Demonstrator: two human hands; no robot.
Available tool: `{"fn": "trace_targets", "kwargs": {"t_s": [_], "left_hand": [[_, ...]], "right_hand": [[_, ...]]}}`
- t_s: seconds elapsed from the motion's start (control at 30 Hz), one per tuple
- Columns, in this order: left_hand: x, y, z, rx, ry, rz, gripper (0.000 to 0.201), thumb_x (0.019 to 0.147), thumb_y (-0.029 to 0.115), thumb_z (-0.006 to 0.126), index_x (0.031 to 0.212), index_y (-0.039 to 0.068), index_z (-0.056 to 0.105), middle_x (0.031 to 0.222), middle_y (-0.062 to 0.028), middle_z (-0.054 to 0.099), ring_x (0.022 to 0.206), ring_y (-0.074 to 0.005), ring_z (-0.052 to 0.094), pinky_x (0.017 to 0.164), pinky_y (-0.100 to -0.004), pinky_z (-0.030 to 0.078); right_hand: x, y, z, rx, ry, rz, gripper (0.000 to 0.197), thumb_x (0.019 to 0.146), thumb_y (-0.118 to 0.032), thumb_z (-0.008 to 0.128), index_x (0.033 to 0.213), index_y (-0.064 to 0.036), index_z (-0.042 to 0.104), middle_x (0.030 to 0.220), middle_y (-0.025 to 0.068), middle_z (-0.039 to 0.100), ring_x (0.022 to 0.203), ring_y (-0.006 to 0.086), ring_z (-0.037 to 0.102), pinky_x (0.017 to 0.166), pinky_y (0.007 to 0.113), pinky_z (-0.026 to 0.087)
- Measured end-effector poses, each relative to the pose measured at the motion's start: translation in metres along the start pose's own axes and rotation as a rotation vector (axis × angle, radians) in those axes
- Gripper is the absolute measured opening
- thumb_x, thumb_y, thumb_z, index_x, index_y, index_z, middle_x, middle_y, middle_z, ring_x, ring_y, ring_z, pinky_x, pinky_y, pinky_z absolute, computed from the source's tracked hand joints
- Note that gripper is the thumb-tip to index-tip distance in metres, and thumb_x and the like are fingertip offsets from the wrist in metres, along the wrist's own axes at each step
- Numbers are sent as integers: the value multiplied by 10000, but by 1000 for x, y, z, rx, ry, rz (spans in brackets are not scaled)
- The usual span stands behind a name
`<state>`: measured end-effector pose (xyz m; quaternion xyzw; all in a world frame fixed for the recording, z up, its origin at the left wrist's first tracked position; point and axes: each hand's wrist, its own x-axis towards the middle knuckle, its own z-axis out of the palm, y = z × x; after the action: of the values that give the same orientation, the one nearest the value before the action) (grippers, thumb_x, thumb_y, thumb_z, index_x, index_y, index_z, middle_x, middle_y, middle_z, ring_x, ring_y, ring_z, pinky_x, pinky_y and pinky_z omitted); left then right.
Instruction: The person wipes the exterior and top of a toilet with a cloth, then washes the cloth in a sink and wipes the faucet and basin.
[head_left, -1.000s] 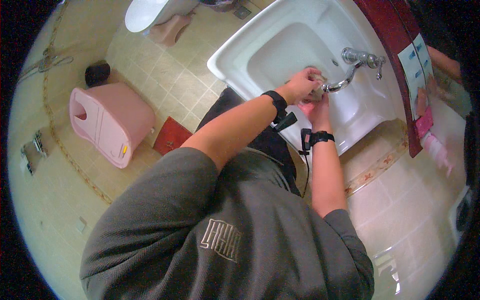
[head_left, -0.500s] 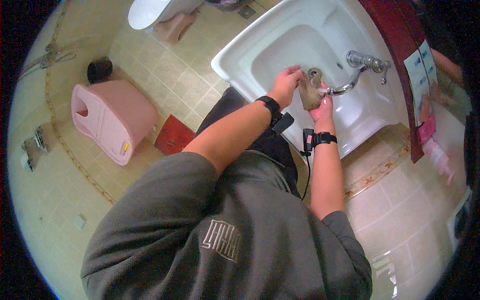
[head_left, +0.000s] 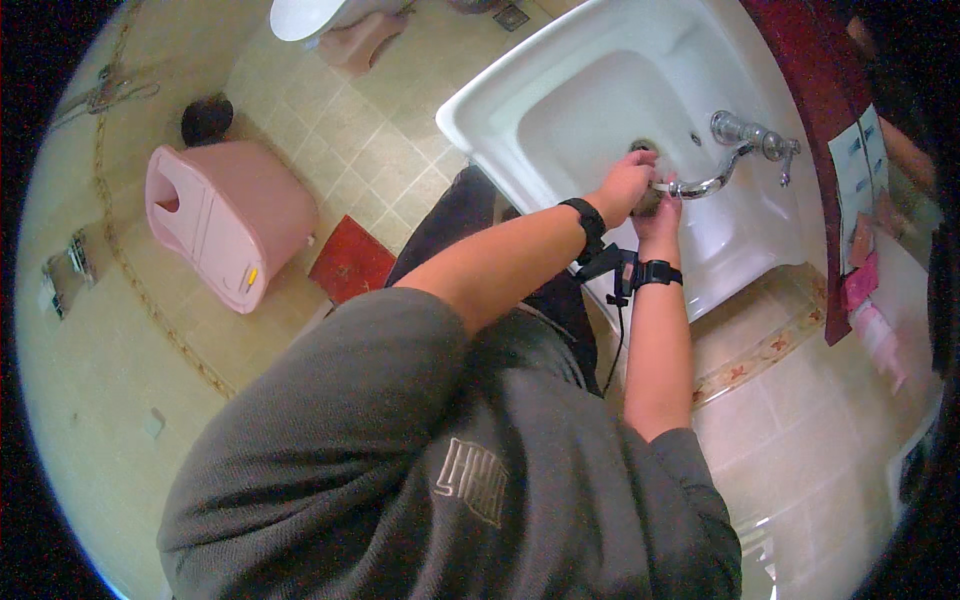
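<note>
Inside the white sink (head_left: 560,95), both hands are close together under the spout of the chrome faucet (head_left: 710,186). My left hand (head_left: 626,185) is closed on the upper part of a small brownish-grey cloth (head_left: 648,204). Below and to the right, my right hand (head_left: 658,226) grips the same cloth, its fingers partly hidden by the spout and the cloth. Most of the cloth is covered by the hands, so its exact kind does not show. The drain (head_left: 641,147) lies just beyond my left fingers. Each wrist wears a black strap with a small device.
A dark red ledge (head_left: 800,60) runs along the sink's right side, with pale printed sheets (head_left: 860,165) beside it. On the tiled floor at left stand a pink plastic tub (head_left: 230,215) and a red square mat (head_left: 351,262). A white toilet (head_left: 305,15) is at the top.
My left hand has moved right and over the cloth, closing on it. The cloth, spread out and hanging before, is now bunched between both hands. The whole view has shifted slightly.
</note>
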<state>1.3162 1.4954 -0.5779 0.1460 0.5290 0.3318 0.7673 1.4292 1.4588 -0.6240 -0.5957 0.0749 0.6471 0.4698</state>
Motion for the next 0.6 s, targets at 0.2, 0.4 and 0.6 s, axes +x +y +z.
{"fn": "trace_targets", "kwargs": {"t_s": [0.2,0.4,0.6], "left_hand": [[6,-2,-26,1095,-136,552,495,1046,288,443,1486,73,513,1489,-243,550,1402,-435,497,1209,-611,298],[-2,20,-26,1656,264,765,543,1050,398,478,1461,44,508,1506,-229,526,1334,-448,551,1150,-577,402],[0,25,-59,1051,-26,258,513,1060,392,472,1357,-10,589,1274,-292,666,1145,-470,654,999,-545,524]], "right_hand": [[-53,0,48,369,-94,115,641,1033,-551,391,1494,-123,516,1513,130,557,1332,373,570,1104,591,460],[-31,-1,33,440,-182,165,504,993,-486,566,1357,-142,624,1410,86,639,1298,324,593,1081,539,482],[4,-13,32,302,-138,135,416,947,-459,659,1227,-152,669,1266,71,695,1173,274,647,971,488,539]]}}
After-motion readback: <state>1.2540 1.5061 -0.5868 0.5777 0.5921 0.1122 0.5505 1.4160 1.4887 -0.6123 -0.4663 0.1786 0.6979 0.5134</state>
